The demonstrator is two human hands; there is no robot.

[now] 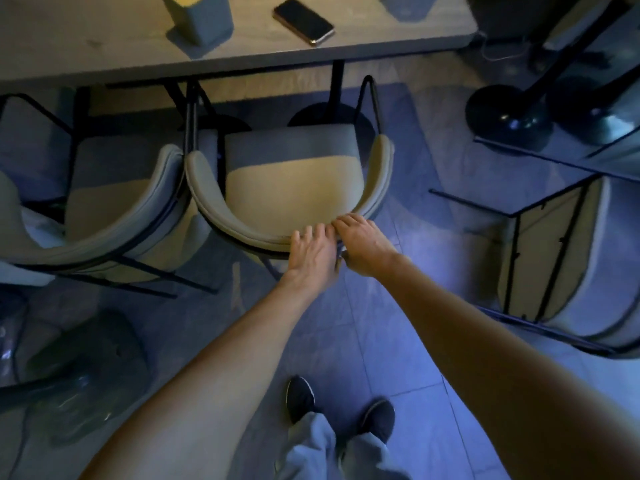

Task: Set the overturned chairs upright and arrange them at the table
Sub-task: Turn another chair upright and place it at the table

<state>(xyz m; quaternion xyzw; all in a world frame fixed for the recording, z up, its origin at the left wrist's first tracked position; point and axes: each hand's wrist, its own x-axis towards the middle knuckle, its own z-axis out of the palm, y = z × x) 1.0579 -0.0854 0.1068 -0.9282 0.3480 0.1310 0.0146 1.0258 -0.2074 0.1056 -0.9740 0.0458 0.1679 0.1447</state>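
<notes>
The middle chair (291,181) stands upright on its legs with the front of its seat tucked under the edge of the worktop (104,46), just beside the left chair (104,209), which is also upright and facing the worktop; their armrests nearly touch. Both hands are on the top of the middle chair's curved backrest. The left hand (313,258) has its fingers (304,235) spread and nearly straight, pressing on the rail. The right hand (363,244) has its fingers bent over the rail with the thumb tucked beneath, holding it. This looks like the last nudge to square this chair in its place. One overturned chair (561,258) lies well apart on the floor (398,341) to the right, its underside and black legs showing. So, by the look of it, two chairs are set and at least this one is left to lift and bring over; whether others lie out of view cannot be told.
</notes>
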